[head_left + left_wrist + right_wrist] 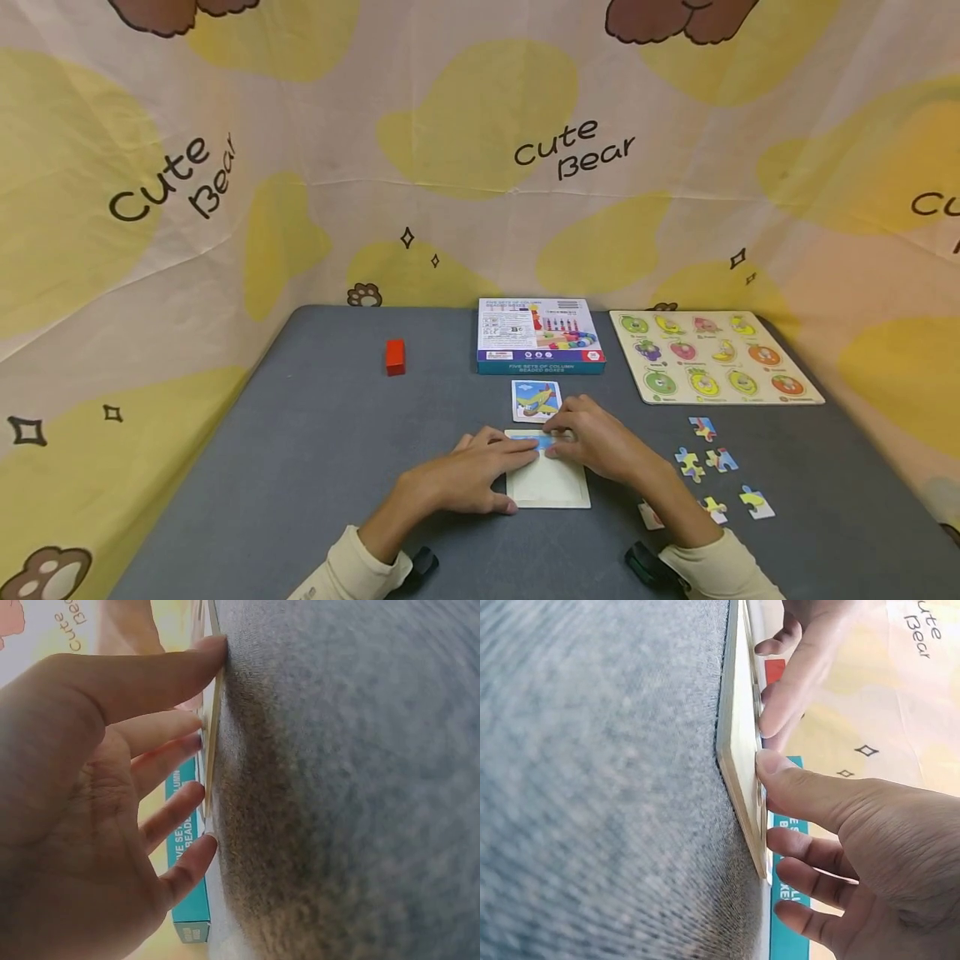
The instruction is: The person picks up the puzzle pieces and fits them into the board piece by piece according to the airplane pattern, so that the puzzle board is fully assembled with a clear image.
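Observation:
A small pale square puzzle board [551, 485] lies on the grey table, with blue puzzle pieces [525, 436] along its far edge. My left hand [468, 473] rests on its left side, fingers extended over the blue pieces and thumb at the near left corner. At the far right corner, my right hand [600, 442] holds a puzzle piece between thumb and bent fingers, low against the board; the fingers mostly hide that piece. Just beyond the board is a picture card [536, 402] with a yellow airplane. Loose jigsaw pieces [722, 460] lie right of my right forearm.
A teal and white box [540, 367] stands at the back, behind the card. To its right lies a fruit picture board [716, 358]. A red block [395, 357] sits at the back left. Another piece [650, 516] is partly covered by my right forearm.

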### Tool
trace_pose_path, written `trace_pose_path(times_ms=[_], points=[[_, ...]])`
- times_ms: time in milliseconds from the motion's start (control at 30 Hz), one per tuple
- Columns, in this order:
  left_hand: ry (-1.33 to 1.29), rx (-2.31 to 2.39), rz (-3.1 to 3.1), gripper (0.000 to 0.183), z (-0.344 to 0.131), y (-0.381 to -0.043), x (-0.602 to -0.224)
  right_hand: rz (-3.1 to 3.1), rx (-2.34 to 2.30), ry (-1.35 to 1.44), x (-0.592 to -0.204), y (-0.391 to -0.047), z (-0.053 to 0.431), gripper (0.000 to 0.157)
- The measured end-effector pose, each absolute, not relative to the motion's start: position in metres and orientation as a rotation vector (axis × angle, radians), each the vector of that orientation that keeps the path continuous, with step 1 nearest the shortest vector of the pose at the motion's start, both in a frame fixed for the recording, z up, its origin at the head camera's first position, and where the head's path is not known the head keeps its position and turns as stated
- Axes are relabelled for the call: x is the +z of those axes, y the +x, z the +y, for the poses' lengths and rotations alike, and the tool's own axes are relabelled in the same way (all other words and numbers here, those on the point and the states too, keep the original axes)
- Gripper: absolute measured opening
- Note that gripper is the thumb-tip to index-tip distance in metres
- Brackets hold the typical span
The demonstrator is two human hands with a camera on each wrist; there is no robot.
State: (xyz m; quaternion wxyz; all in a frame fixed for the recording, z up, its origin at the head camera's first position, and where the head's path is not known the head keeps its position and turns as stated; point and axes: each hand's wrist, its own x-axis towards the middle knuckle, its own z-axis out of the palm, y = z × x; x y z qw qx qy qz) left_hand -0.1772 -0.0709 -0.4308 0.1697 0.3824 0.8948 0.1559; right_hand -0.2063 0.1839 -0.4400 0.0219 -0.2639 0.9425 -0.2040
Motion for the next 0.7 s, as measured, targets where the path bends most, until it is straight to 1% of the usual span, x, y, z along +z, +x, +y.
trace_pose_path(times_ms=[167,367,700], points=[[1.069,0.452,2.545,0.076,-0.072,-0.177,-0.432,2.872,-0.688,-0.848,-0.437,-0.209,0.188,0.029],[1.067,0.448,2.540,0.076,-0.073,-0.178,-0.432,2.851,-0.751,-0.786,-0.428,-0.213,0.204,0.032],[1.055,0.462,2.527,0.076,-0.072,-0.176,-0.432,2.947,-0.821,-0.691,-0.419,-0.203,0.250,0.033]])
